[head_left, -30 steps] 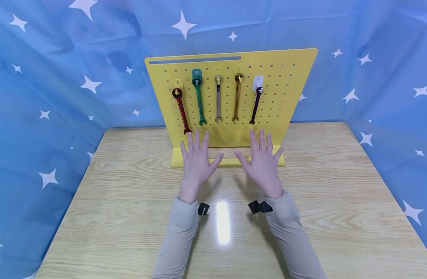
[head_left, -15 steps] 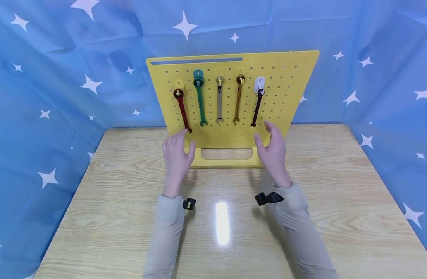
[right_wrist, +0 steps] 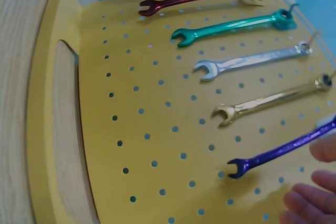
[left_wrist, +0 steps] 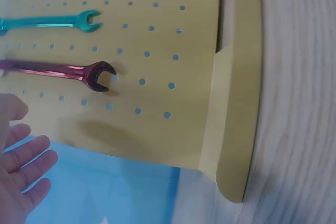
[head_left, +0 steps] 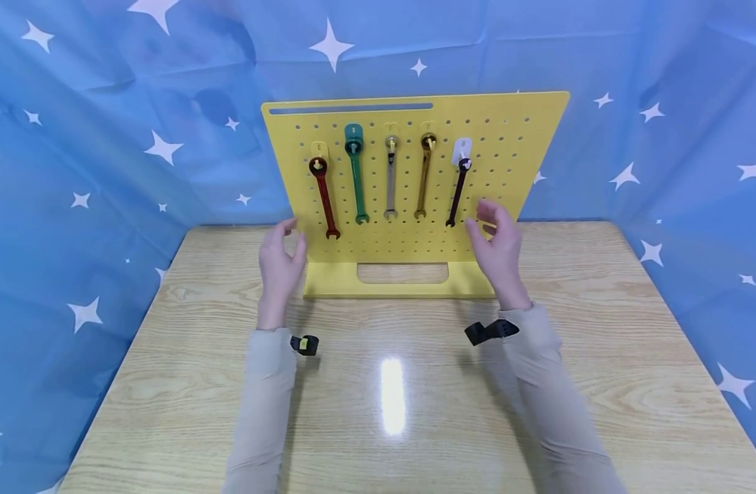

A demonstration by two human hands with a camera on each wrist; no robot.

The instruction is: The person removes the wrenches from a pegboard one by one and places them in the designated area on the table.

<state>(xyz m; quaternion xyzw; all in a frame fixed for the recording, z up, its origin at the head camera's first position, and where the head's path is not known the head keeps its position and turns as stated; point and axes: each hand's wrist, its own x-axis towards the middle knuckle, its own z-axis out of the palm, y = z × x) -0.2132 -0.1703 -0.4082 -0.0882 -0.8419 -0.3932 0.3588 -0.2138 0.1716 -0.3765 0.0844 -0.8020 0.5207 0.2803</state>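
Observation:
A yellow pegboard [head_left: 403,241] stands on the table with several combination wrenches hanging from its hooks. From left to right they are a red wrench [head_left: 325,199], a green wrench [head_left: 357,180], a silver wrench [head_left: 391,184], a gold wrench [head_left: 424,180] and a purple wrench [head_left: 457,193]. My left hand [head_left: 280,264] is at the board's lower left edge, fingers loosely bent, holding nothing. Beside the purple wrench's lower end is my right hand [head_left: 500,250], its thumb and fingers apart with nothing between them. In the right wrist view its fingertips [right_wrist: 324,148] appear close to the purple wrench [right_wrist: 286,149]; contact cannot be told.
The board's foot [head_left: 328,281] rests on a light wooden table [head_left: 199,357]. Blue cloth [head_left: 106,171] with white stars hangs behind and at both sides. Small black cameras are strapped to both wrists. A bright light reflection lies on the table.
Both hands have moved apart, the left one leftward to the board's edge, the right one rightward. Their spread fingers have become loosely bent. The wrenches hang as before.

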